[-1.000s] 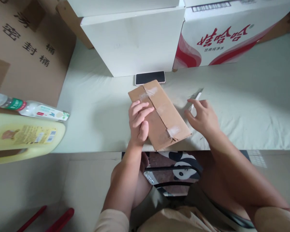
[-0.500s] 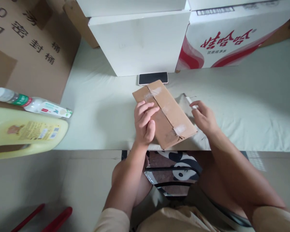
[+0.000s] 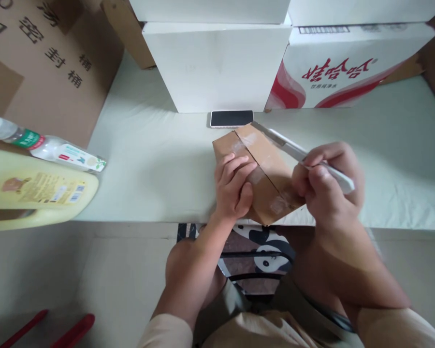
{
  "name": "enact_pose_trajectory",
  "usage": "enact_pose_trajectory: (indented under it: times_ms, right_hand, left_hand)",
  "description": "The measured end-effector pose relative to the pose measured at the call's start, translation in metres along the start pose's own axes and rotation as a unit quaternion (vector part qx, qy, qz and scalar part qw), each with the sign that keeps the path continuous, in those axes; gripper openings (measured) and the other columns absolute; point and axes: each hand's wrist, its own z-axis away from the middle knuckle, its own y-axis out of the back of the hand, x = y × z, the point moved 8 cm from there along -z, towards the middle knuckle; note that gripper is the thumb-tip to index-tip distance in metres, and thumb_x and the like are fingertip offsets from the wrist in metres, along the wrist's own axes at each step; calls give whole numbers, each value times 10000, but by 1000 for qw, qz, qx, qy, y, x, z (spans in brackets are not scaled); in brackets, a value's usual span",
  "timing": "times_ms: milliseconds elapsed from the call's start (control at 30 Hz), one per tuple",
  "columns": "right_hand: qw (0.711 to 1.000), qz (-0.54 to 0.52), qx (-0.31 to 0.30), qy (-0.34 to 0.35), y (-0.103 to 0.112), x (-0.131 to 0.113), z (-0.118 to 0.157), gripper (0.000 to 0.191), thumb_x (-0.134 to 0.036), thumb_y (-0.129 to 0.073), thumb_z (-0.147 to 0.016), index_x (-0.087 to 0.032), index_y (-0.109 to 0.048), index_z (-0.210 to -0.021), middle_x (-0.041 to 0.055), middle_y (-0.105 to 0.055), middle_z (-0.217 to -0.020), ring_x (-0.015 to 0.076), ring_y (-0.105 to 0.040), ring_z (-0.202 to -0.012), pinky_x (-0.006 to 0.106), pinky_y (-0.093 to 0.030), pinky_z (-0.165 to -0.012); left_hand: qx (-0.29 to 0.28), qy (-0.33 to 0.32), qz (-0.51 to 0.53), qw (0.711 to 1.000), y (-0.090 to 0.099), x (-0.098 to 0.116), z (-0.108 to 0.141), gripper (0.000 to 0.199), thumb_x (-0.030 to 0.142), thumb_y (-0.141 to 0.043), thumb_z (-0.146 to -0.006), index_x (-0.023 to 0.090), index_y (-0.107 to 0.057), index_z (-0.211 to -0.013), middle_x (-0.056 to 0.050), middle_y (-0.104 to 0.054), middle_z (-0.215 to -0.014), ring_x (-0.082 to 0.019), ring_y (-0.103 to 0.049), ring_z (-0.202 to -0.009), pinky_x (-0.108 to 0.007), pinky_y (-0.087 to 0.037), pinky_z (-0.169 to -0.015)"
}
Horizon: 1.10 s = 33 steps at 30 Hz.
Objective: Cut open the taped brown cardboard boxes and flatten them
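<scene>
A taped brown cardboard box (image 3: 267, 164) lies at a slant near the table's front edge, its lengthwise seam and clear tape patches facing up. My left hand (image 3: 235, 186) rests on its left side, fingers spread over the top and not wrapped round it. My right hand (image 3: 333, 186) is closed around a white-handled utility knife (image 3: 288, 146) and hovers over the box's right side. The knife's blade is out and points up and left, its tip close to the box's far corner. Whether the tip touches the cardboard, I cannot tell.
A phone (image 3: 232, 119) lies behind the box, before a white carton (image 3: 217, 67) and a red-and-white water carton (image 3: 333, 72). At left are a big cardboard box (image 3: 83, 106), a clear bottle (image 3: 50, 145) and a yellow jug (image 3: 68, 186). Red handles (image 3: 74, 331) show below.
My right hand has raised the knife from the table on the right to over the box. The box and my left hand appear slightly further right.
</scene>
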Motion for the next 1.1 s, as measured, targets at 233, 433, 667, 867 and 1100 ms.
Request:
enact_pose_trajectory:
  times_ms: [233,433,667,867,1100]
  right_hand:
    - [986,135,-94,-23,-20,10,-8,350,-530,-555,-1012,-256,-662,-1200,11,-670,-811,147,-603,-657,293,-469,-581]
    - [971,217,-88,42,-21,-4,-2,209,-349,-558,-1016,-228,-694,-1118,-17,-676,-750,102,-576,-583,257,-470,-590]
    - [972,213,-57,77,-19,-8,3,177,-297,-550,-1004,-219,-709,-1012,-26,-644,-660,90,-536,-516,251,-462,-575]
    - [966,237,-41,92,-9,-21,15,202,-288,-529,-997,-214,-709,-942,-31,-593,-588,92,-502,-467,263,-402,-494]
    - [949,300,-47,83,19,-48,50,174,-196,-553,-963,-230,-720,-1000,-16,-644,-691,96,-542,-521,283,-443,-523]
  left_hand:
    - [25,-8,-3,1000,0,3,-1,357,331,-373,-1023,218,-662,-1199,-92,-701,-1217,-246,-625,-1231,-460,-469,-1172]
    - [22,-5,17,1000,-2,-1,1,371,353,-364,-1024,220,-653,-1214,-100,-701,-1238,-255,-620,-1253,-485,-444,-1185]
    - [14,-4,-17,1000,-1,0,0,414,371,-323,-1035,206,-673,-1184,-105,-710,-1217,-258,-618,-1255,-477,-460,-1178]
    - [20,-8,-7,1000,0,0,0,433,372,-310,-1039,197,-681,-1176,-114,-704,-1242,-268,-602,-1267,-488,-451,-1185]
    - [16,-5,1,1000,-4,5,-4,413,363,-317,-1037,198,-680,-1143,-108,-718,-1208,-248,-633,-1223,-471,-454,-1189]
